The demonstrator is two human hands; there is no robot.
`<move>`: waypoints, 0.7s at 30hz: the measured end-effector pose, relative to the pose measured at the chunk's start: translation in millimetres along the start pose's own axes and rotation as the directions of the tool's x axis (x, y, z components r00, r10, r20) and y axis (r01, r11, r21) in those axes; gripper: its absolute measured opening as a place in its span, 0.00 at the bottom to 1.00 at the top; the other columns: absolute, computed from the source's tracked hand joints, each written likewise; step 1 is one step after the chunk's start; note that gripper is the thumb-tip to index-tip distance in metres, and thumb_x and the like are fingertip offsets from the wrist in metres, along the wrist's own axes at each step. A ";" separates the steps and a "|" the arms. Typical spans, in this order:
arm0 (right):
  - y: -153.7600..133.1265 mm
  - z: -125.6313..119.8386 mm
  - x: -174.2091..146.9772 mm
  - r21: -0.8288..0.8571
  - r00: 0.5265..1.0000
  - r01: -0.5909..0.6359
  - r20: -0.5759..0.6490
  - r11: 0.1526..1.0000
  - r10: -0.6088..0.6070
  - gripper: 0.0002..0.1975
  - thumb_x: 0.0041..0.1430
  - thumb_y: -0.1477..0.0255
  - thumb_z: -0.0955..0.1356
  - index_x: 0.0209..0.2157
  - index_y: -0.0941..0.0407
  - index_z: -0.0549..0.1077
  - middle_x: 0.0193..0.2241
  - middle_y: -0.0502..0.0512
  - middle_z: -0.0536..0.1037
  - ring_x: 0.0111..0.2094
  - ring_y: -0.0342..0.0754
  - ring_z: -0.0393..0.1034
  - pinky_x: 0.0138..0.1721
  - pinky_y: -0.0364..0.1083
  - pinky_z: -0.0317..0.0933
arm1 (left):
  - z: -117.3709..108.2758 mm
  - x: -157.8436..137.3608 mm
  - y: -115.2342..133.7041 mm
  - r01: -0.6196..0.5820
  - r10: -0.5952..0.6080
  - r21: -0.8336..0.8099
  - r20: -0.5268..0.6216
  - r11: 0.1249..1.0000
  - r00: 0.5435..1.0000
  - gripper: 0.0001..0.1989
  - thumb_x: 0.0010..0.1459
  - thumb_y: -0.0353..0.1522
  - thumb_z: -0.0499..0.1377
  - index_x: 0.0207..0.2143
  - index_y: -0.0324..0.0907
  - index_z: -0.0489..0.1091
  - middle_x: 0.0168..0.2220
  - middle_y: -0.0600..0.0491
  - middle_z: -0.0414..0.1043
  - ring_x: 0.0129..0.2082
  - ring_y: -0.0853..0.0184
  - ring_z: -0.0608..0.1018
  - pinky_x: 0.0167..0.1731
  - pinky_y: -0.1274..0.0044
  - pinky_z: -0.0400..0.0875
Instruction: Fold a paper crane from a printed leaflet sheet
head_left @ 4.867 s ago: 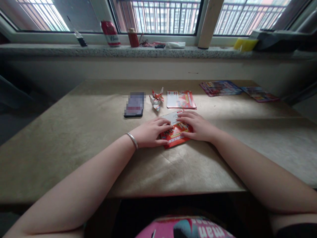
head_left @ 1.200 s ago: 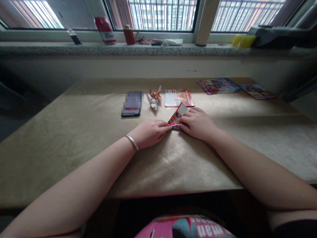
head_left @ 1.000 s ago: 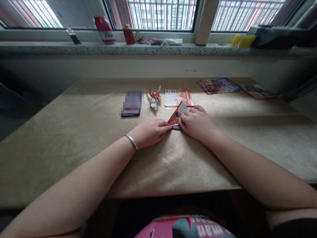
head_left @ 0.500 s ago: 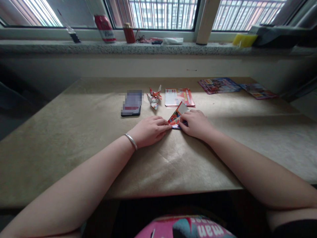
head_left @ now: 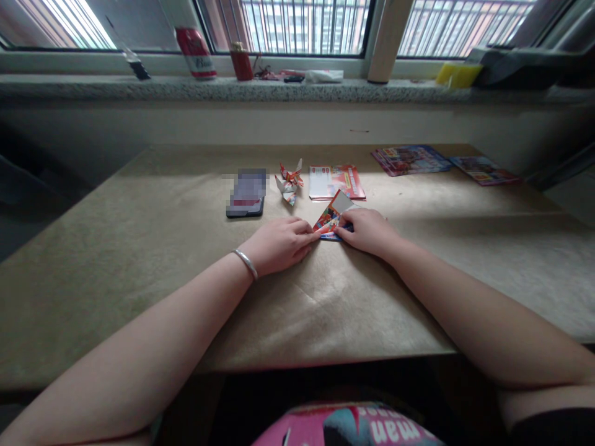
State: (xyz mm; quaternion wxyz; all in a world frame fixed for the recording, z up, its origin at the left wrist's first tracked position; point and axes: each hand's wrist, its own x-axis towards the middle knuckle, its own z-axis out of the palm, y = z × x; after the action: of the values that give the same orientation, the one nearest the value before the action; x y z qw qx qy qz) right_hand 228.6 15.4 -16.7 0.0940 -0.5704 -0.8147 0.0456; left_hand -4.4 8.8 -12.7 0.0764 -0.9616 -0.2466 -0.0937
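A small folded piece of printed red, white and blue paper (head_left: 331, 218) lies on the beige table (head_left: 139, 248), one corner flap standing up. My left hand (head_left: 279, 244), with a silver bangle at the wrist, pinches the paper's left corner against the table. My right hand (head_left: 367, 230) presses on its right side with the fingertips. A finished folded paper figure (head_left: 289, 181) stands just behind, beside a stack of red and white leaflets (head_left: 335, 182).
A dark phone (head_left: 246, 195) lies left of the paper figure. More coloured leaflets (head_left: 409, 158) and another booklet (head_left: 483, 170) lie at the back right. The stone window sill holds a red can (head_left: 195, 44), a small red cup (head_left: 242, 62) and a yellow sponge (head_left: 458, 75).
The paper went from a wide flat sheet under both palms to a small folded triangle. In the last second my right hand slid slightly toward me along the fold; the left hand stayed.
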 end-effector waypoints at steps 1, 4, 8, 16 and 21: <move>0.3 0.3 0.2 0.002 1.000 0.001 -0.002 1.000 -0.001 0.12 0.59 0.62 0.64 0.32 0.54 0.76 0.36 0.57 0.81 0.38 0.52 0.72 0.34 0.46 0.56 | -0.2 0.2 0.5 0.001 -0.001 0.012 0.000 1.000 1.000 0.17 0.62 0.31 0.53 0.53 0.42 0.71 0.43 0.46 0.75 0.42 0.64 0.75 0.42 0.72 0.73; 0.8 1.2 0.4 0.004 1.000 0.006 -0.013 1.000 -0.006 0.12 0.59 0.62 0.64 0.32 0.54 0.76 0.36 0.56 0.81 0.38 0.52 0.72 0.34 0.46 0.56 | -0.3 0.7 1.9 0.001 -0.001 0.041 -0.006 0.999 1.000 0.16 0.63 0.31 0.53 0.52 0.42 0.72 0.42 0.46 0.74 0.41 0.64 0.75 0.41 0.73 0.73; 0.7 1.6 0.1 0.008 1.000 0.006 -0.019 1.000 -0.006 0.12 0.59 0.62 0.64 0.32 0.54 0.76 0.36 0.56 0.81 0.37 0.51 0.73 0.34 0.46 0.56 | 0.2 0.8 2.6 0.002 -0.001 0.055 -0.017 0.999 1.000 0.16 0.63 0.32 0.53 0.52 0.43 0.72 0.42 0.46 0.75 0.41 0.64 0.75 0.40 0.73 0.73; 1.1 1.5 -1.1 0.005 1.000 0.015 -0.025 1.000 -0.015 0.13 0.59 0.62 0.64 0.33 0.53 0.76 0.36 0.56 0.81 0.38 0.52 0.72 0.33 0.46 0.55 | -3.3 -2.5 -3.4 0.023 -0.023 -0.004 -0.015 1.000 1.000 0.15 0.64 0.33 0.52 0.49 0.45 0.74 0.41 0.49 0.77 0.38 0.66 0.77 0.36 0.75 0.71; 0.3 1.1 -1.5 -0.010 1.000 0.016 -0.025 1.000 -0.016 0.12 0.59 0.62 0.64 0.33 0.53 0.76 0.35 0.56 0.81 0.38 0.51 0.72 0.34 0.46 0.56 | -5.2 -4.9 -5.4 0.044 -0.044 -0.027 -0.022 0.999 0.999 0.14 0.64 0.33 0.52 0.45 0.45 0.77 0.40 0.49 0.77 0.37 0.67 0.78 0.35 0.76 0.71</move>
State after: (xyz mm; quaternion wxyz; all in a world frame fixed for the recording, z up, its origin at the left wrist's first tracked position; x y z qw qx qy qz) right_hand 229.2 14.2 -18.0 0.1019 -0.5648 -0.8182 0.0335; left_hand -12.0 10.2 -8.2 0.0642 -0.9557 -0.2656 -0.1097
